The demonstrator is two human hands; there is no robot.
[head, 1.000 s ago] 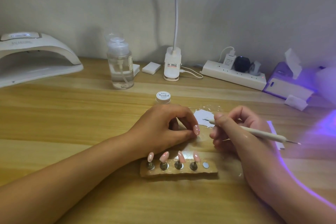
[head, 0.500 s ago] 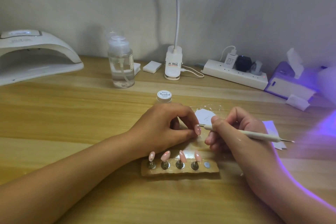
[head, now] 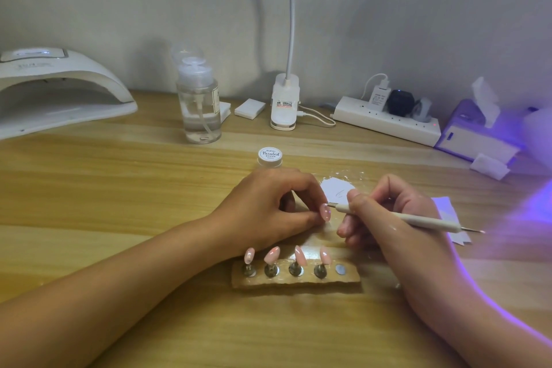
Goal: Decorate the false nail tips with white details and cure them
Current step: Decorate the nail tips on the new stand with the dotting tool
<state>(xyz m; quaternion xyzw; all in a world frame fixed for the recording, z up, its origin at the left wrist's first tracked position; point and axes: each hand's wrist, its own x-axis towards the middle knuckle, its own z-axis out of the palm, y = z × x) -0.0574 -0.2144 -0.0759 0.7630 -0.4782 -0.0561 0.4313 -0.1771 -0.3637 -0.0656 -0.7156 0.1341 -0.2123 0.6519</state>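
A sec ago our pen had its fine end over the white paint patch. Now it has swung left, and that end sits at the upper edge of the pink nail tip, prob. touching, though we cannot be sure at this size. We read that as paint loaded and the white detail about to start on this piece.

The left grip pinches the nail tip between thumb and forefinger, w/ the other fingers curled under. The wrist is low on the counter and the forearm comes in from the lower left. The right grip is closed round the pen as on a pencil. The shaft runs across the hand and its rear end points right (into the purple glow).

Just in front of both hands, four tips stand on pegs in the holder, and the rightmost peg spot is bare. The paint jar stands lidded behind the left grip. The curing lamp waits far left, well apart, so curing is not yet at hand.
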